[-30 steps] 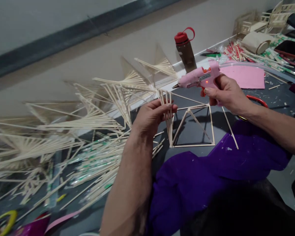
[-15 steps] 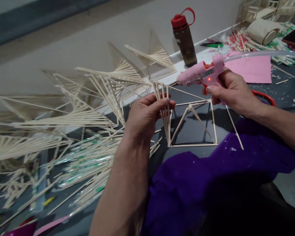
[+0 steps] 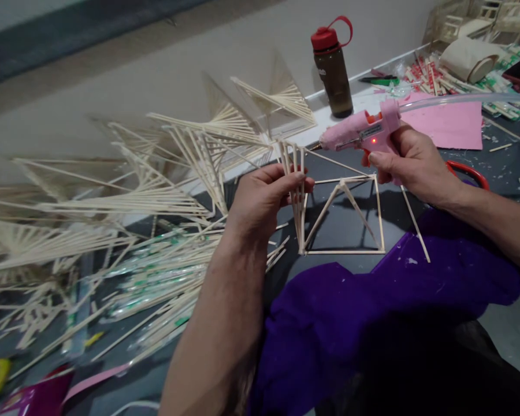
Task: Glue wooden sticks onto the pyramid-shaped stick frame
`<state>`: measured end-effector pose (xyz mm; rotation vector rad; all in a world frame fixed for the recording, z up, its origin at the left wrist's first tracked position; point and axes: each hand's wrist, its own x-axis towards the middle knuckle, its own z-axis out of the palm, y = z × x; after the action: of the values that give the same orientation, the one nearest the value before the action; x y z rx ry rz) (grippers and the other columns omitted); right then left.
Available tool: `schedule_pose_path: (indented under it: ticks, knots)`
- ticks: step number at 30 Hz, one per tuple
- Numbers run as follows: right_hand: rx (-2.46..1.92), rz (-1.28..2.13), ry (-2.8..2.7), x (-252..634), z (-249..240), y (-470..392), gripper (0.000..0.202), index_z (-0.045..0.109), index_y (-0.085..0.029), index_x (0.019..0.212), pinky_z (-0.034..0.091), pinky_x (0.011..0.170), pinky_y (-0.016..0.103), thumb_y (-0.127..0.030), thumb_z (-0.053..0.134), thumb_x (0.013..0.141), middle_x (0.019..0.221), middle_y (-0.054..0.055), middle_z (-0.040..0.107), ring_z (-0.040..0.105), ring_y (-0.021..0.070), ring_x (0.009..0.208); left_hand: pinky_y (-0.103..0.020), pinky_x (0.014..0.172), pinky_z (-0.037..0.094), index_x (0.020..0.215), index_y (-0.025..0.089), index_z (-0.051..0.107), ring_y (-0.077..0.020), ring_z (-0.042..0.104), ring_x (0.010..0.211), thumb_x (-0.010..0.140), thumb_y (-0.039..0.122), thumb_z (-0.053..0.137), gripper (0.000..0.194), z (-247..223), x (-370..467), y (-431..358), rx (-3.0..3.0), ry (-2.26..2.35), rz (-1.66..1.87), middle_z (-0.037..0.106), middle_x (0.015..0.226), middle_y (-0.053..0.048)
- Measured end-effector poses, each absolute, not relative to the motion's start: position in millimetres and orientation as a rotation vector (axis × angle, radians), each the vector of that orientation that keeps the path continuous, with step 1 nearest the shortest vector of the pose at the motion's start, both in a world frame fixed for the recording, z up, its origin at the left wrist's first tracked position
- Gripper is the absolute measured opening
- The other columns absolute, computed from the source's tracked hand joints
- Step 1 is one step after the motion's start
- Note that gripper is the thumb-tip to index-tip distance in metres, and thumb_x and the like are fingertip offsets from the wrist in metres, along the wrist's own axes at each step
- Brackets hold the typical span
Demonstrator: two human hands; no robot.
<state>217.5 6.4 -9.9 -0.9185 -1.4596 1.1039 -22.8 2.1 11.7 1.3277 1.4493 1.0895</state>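
Note:
My left hand is closed around the upright sticks of a stick frame, thumb in front and fingertips showing behind. The frame is made of thin pale wooden sticks, with a square base and sticks that fan upward to a top edge. In my right hand is a pink hot glue gun, its red light lit and a clear glue stick running out of its back. The gun's nozzle is close to the top end of the fanned sticks; whether it touches them I cannot tell. My right fingers wrap the handle at the red trigger.
Several finished stick structures stand along the wall at the left. Loose sticks and plastic wrappers lie in front of them. A brown bottle with a red lid stands behind the gun. Pink sheet and purple cloth lie nearby.
The whole view has shifted slightly, so things sit a little farther right. Both hands keep their grips, and the nozzle stays by the top of the sticks.

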Motion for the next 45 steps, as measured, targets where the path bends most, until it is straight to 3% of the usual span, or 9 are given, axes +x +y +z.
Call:
schedule_pose_path:
  ticks: [9, 17, 21, 29, 36, 41, 45]
  knots:
    - [-0.917, 1.025, -1.402, 223, 3, 9, 0.019, 0.056, -0.018, 0.086, 0.044, 0.044, 0.017, -0.027, 0.072, 0.079, 0.075, -0.002, 0.064, 0.053, 0.0054, 0.051, -0.028, 0.058, 0.049, 0.079, 0.017, 0.075, -0.0161, 0.064, 0.063, 0.057, 0.029, 0.081, 0.026, 6, -29, 3, 1.280, 1.423, 1.032, 0.073, 0.070, -0.004]
    - [-1.033, 0.873, -1.260, 258, 25, 39, 0.026, 0.055, -0.019, 0.098, 0.046, 0.049, 0.015, -0.041, 0.066, 0.088, 0.085, -0.001, 0.066, 0.057, 0.0037, 0.056, -0.021, 0.061, 0.049, 0.081, 0.023, 0.078, -0.0140, 0.064, 0.078, 0.052, 0.032, 0.089, 0.032, 22, -38, 1, 1.256, 1.564, 0.971, 0.077, 0.086, -0.001]
    - [-1.113, 0.842, -1.220, 289, 41, 52, 0.025, 0.055, -0.019, 0.091, 0.043, 0.045, 0.015, -0.042, 0.066, 0.088, 0.076, -0.002, 0.063, 0.056, 0.0040, 0.051, -0.021, 0.064, 0.053, 0.080, 0.023, 0.077, -0.0171, 0.068, 0.086, 0.052, 0.031, 0.089, 0.031, 38, -44, -17, 1.172, 1.667, 1.052, 0.076, 0.081, 0.000]
    - [-1.418, 0.745, -1.268, 326, 18, 72, 0.013, 0.058, -0.015, 0.076, 0.040, 0.045, 0.020, -0.024, 0.063, 0.084, 0.065, 0.004, 0.061, 0.051, 0.0073, 0.049, -0.022, 0.057, 0.051, 0.077, 0.021, 0.072, -0.0137, 0.067, 0.070, 0.065, 0.024, 0.078, 0.013, 28, -26, -65, 1.214, 1.610, 1.666, 0.068, 0.066, 0.005]
    - [-1.529, 0.747, -1.203, 343, -7, 72, 0.014, 0.060, -0.014, 0.077, 0.035, 0.042, 0.020, -0.025, 0.066, 0.082, 0.060, 0.001, 0.059, 0.053, 0.0079, 0.046, -0.033, 0.071, 0.056, 0.089, 0.022, 0.072, -0.0237, 0.072, 0.085, 0.075, 0.038, 0.071, 0.021, -16, -25, -73, 1.439, 1.737, 1.361, 0.076, 0.083, -0.002]
    - [-1.575, 0.759, -1.204, 352, -14, 76, 0.018, 0.058, -0.013, 0.071, 0.036, 0.042, 0.019, -0.025, 0.065, 0.082, 0.053, -0.001, 0.056, 0.049, 0.0064, 0.042, -0.032, 0.069, 0.051, 0.093, 0.024, 0.074, -0.0210, 0.069, 0.072, 0.079, 0.045, 0.065, 0.027, -25, -33, -71, 1.779, 1.904, 1.189, 0.078, 0.088, -0.002]
    - [-1.579, 0.747, -1.220, 354, -23, 82, 0.017, 0.058, -0.012, 0.070, 0.036, 0.042, 0.020, -0.022, 0.062, 0.083, 0.055, 0.000, 0.058, 0.049, 0.0058, 0.040, -0.030, 0.065, 0.047, 0.091, 0.025, 0.074, -0.0201, 0.065, 0.064, 0.080, 0.045, 0.064, 0.025, -22, -31, -74, 1.877, 1.937, 1.132, 0.077, 0.080, 0.000]
